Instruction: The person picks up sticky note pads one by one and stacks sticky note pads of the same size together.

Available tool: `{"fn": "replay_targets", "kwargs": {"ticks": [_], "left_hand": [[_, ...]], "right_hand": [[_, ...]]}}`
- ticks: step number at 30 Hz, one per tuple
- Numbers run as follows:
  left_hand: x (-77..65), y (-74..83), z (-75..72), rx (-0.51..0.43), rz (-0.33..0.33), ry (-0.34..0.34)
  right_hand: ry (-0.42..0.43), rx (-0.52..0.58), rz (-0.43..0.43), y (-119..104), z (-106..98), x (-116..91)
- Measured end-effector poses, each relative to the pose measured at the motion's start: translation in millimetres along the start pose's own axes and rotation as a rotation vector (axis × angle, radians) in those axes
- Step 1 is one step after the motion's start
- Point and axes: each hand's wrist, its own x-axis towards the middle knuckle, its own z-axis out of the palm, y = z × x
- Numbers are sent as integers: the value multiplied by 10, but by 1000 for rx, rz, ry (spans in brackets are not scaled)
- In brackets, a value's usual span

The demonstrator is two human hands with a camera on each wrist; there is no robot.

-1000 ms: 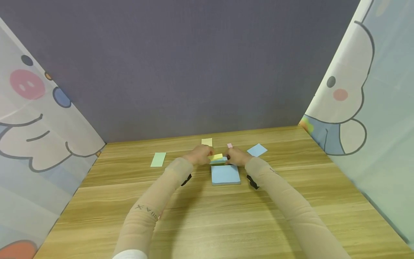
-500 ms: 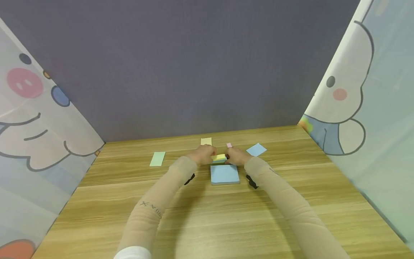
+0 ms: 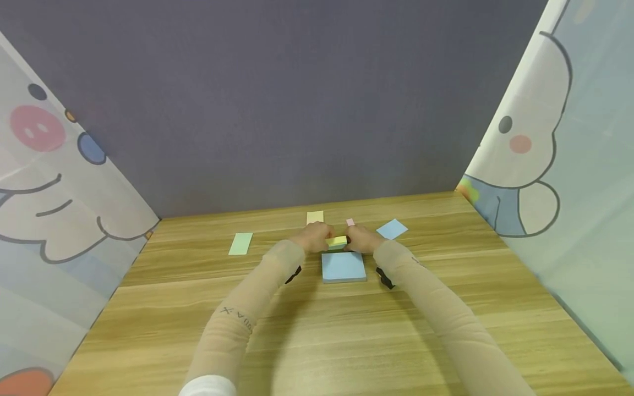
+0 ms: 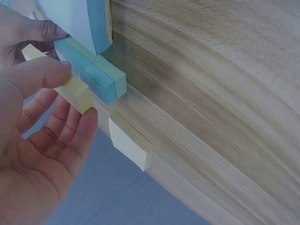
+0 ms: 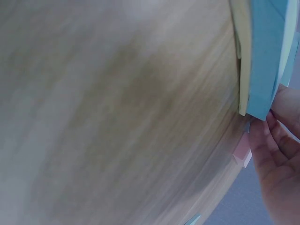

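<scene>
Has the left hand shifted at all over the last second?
Yes. In the head view, the left hand has moved a little to the right, toward the right hand, judged against the large blue pad on the table.

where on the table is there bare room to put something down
Bare table: between the left sleeve and right sleeve, nearer than the large blue pad; outside the left sleeve, nearer than the green pad; outside the right sleeve. Crowded: the middle, just beyond the large blue pad, where left hand, right hand and held yellow pad bunch.
</scene>
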Motion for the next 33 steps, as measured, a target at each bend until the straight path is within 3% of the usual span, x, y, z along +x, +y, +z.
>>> {"fn": "replay_targets", "kwargs": {"ticks": [12,33], "left_hand": [[19,-7,20,-3,-29,-1],[55,-33,37,23,-30,-11]], "right_hand": [[14,7,-29,-9,13,1],[13,2,10,7,16,15]]}}
